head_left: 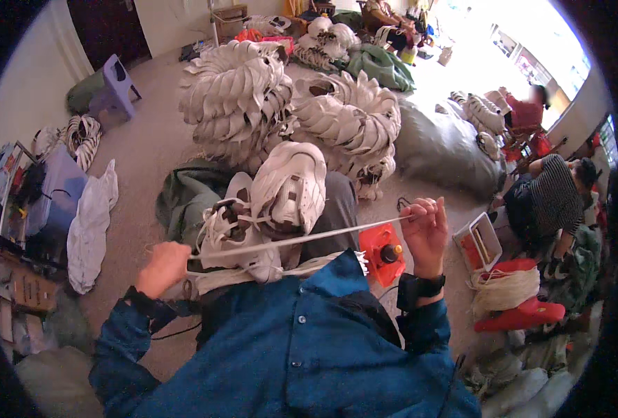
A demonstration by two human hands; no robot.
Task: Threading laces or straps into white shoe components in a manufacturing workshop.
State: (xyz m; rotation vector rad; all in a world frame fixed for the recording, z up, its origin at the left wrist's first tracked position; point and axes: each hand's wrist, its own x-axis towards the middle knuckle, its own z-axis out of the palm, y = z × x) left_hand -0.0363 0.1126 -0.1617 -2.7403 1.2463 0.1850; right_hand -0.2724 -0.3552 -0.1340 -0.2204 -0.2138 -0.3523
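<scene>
The left hand (164, 269) is closed, its back turned up and its fingers folded inward; it holds one end part of a white lace (309, 238), though the exact grip of the fingertips is hidden, so I cannot tell it. The right hand (426, 233) is raised higher, at the other end part of the lace; its thumb and bent fingers pinch the strand, and the hand is not spread; the two hands are well apart. The lace is stretched almost straight between them, rising toward the right; it passes in front of the pale shoes (289, 189) gathered at the person's lap; whether it is threaded in any shoe, I cannot tell. Below it, a bundle of white laces (314, 267) lies across the lap; near the right hand, on its left side, there is an orange-red container (373, 261) with a dark bottle (390, 253); beyond the shoes stand tall ring-shaped piles of shoes (236, 104).
</scene>
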